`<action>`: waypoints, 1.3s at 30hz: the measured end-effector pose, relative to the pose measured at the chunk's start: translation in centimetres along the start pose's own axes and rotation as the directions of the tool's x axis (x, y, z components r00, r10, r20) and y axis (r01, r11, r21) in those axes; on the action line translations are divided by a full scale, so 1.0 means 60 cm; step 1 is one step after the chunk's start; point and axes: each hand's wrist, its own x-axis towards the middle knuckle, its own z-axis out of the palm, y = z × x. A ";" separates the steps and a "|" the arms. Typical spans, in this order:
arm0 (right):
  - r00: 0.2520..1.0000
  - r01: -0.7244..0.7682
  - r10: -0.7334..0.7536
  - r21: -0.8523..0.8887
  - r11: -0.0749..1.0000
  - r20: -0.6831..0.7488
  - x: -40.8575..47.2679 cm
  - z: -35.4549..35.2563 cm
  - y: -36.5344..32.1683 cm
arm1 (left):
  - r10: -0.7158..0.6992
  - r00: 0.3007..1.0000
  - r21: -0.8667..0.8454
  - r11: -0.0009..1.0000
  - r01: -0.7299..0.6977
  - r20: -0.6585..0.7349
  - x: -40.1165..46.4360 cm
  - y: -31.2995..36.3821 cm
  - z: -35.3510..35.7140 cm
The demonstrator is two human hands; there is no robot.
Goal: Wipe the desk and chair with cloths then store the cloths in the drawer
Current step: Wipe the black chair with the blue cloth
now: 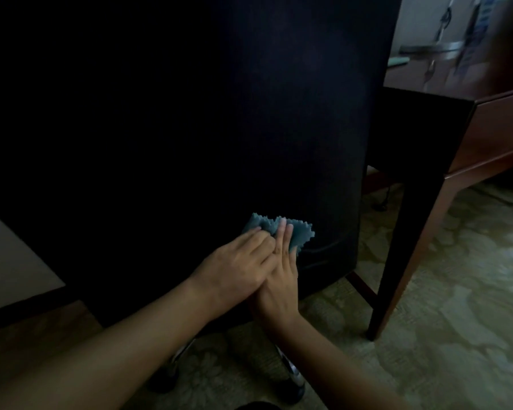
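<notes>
Pale panel (9,255): one, flat and light, far left of the hands, its lower edge dark.

Chair (190,128): one, dark, its broad back filling the view above and to both sides of the hands; fine woven texture faintly visible on its right half, a curved seam just right of the fingertips. Two shiny base legs with dark casters (293,386) show below the forearms.

Left hand (237,267): fingers straight and together, lying flat on the cloth and over the right hand's fingers; nothing is gripped.

Cloth (296,232): one, blue-grey, soft, crumpled, with zigzag-cut edges; pressed against the lower chair back, directly under both sets of fingertips and sticking out above and to the right of them.

Right hand (279,285): partly under the left hand, fingers extended and pressing flat on the cloth; no grasp.

Desk (501,125): one, reddish-brown wood, smooth, up and to the right of the hands, partly hidden by the chair back. One drawer front (504,134) visible. One tapered leg (397,261), dark on its shaded face, stands right of the hands.

Items on the desk top: blurred, including something metallic; count cannot be told.

Carpet (456,321): patterned, greenish, below and right of the hands.
</notes>
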 end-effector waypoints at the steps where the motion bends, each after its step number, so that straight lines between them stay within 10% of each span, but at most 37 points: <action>1: 0.999 0.037 -0.038 -0.019 0.999 -0.004 0.010 -0.002 -0.008 | -0.003 0.999 0.014 1.000 0.004 -0.053 -0.008 -0.009 -0.005; 11: 0.881 0.383 -0.362 0.009 0.924 -0.303 0.240 -0.125 -0.063 | -0.243 0.820 -0.080 0.968 0.236 -0.519 0.053 -0.128 -0.117; 22: 0.993 -0.099 0.100 -0.016 0.995 0.069 -0.143 0.047 0.038 | 0.018 0.996 -0.089 0.996 -0.010 0.093 -0.043 0.113 0.106; 29: 0.994 -0.113 0.109 -0.156 0.981 -0.031 -0.015 -0.021 0.092 | 0.047 0.988 -0.090 0.994 -0.060 -0.144 0.058 0.058 0.024; 35: 0.900 -0.432 0.431 0.003 0.902 0.065 -0.096 0.019 0.127 | 0.059 0.992 -0.245 0.966 -0.084 -0.109 0.105 0.082 -0.003; 39: 0.939 -0.207 0.236 -0.139 0.968 0.249 -0.167 0.021 0.127 | 0.105 0.994 -0.290 0.951 -0.108 -0.023 0.086 0.095 0.019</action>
